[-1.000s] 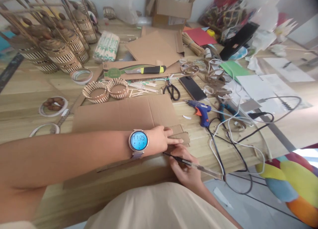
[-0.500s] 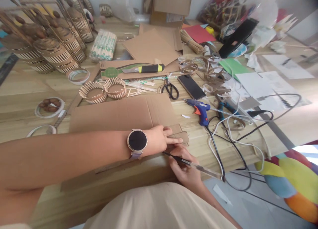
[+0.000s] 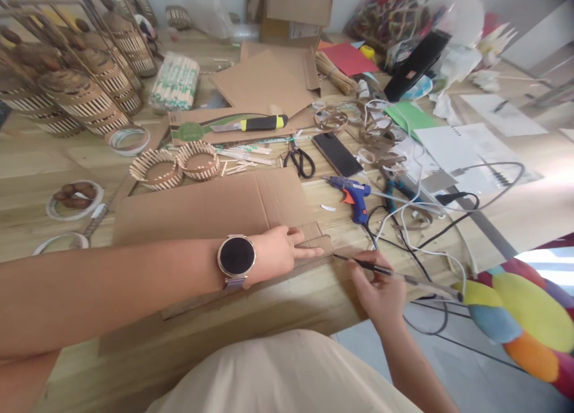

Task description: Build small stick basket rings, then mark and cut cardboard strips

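Note:
My left hand (image 3: pixel 278 254) lies over a brown cardboard sheet (image 3: pixel 201 207), its visible fingers stretched apart. Its fingertips press on a small cardboard piece (image 3: pixel 326 244) at the sheet's right edge. A pen (image 3: pixel 381 268) with a dark front end and a clear barrel is pinched in my right hand (image 3: pixel 383 287). The pen's tip is close to the small piece's right end; whether it touches is too small to tell. A wristwatch (image 3: pixel 237 256) sits on my left wrist.
A blue glue gun (image 3: pixel 354 196) with tangled cords lies right of the cardboard. Beyond it are a phone (image 3: pixel 337 154), black-handled scissors (image 3: pixel 299 160) and a utility knife (image 3: pixel 255 123). Two round stick rings (image 3: pixel 156 169) stand behind the sheet. The table edge runs close to my body.
My right hand has moved right with the pen, away from my left fingers to the end of the small piece. My left hand keeps its hold-down pose; the view has shifted slightly.

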Demonstrator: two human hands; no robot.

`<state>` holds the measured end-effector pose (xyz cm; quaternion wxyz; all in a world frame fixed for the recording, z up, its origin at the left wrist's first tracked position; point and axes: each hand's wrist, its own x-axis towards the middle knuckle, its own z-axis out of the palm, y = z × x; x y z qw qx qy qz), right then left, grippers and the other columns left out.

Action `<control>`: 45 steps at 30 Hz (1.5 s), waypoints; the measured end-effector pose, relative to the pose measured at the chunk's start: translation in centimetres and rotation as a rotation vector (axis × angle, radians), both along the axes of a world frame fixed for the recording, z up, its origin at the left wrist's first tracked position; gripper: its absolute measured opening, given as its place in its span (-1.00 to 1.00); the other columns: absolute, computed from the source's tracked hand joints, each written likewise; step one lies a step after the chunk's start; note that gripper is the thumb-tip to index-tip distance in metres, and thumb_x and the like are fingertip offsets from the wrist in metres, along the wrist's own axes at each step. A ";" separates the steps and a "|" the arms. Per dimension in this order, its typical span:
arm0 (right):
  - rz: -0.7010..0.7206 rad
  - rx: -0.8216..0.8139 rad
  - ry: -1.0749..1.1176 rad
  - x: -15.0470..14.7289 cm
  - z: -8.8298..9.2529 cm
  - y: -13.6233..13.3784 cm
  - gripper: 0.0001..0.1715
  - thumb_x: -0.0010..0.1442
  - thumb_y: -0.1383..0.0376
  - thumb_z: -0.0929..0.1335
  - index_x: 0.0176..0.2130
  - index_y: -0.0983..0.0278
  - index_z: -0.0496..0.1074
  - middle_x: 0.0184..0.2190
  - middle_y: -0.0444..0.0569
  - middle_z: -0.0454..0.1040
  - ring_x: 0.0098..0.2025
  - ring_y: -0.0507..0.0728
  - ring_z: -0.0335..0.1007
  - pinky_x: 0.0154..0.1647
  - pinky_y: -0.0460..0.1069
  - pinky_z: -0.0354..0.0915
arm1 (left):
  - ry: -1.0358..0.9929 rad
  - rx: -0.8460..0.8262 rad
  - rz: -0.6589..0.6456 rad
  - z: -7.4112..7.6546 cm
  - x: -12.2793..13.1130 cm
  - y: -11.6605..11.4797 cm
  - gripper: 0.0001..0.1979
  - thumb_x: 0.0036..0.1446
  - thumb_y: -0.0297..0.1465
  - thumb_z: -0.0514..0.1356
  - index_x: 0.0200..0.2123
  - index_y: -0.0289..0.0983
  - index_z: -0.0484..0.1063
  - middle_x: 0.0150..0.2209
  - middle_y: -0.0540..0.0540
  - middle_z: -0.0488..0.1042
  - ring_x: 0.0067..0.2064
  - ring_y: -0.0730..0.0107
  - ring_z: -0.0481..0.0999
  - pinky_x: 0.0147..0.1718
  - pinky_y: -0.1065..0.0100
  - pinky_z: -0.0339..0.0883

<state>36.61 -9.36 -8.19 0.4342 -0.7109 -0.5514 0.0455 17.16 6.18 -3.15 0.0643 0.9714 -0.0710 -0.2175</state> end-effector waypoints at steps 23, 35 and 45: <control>0.370 -0.019 0.192 -7.2 0.7 0.6 -0.82 0.17 0.43 0.32 -0.41 0.17 0.34 -0.52 -0.17 0.45 -0.39 0.10 0.42 -0.35 -0.01 0.35 | 0.008 0.004 0.023 0.3 0.4 -0.2 -0.50 -0.72 -0.45 0.57 -0.50 -0.19 0.58 0.47 0.18 -0.10 0.22 -0.18 0.17 -0.05 0.20 0.32; -0.102 -0.026 0.005 0.8 0.6 0.0 -0.89 0.13 0.26 0.37 -0.44 0.18 0.42 -0.54 -0.15 0.45 -0.47 0.12 0.39 -0.41 0.00 0.29 | 0.007 0.034 0.004 1.1 0.0 -0.3 -0.55 -0.73 -0.42 0.58 -0.57 -0.21 0.57 0.48 0.18 -0.12 0.23 -0.22 0.18 -0.07 0.14 0.34; 0.120 -0.024 0.130 -2.6 1.5 -0.1 -0.88 0.15 0.31 0.37 -0.44 0.19 0.43 -0.55 -0.14 0.45 -0.49 0.08 0.37 -0.49 -0.04 0.28 | 0.030 0.070 -0.009 0.5 0.3 -0.4 -0.51 -0.73 -0.33 0.60 -0.53 -0.18 0.61 0.48 0.18 -0.13 0.26 -0.23 0.16 -0.04 0.15 0.36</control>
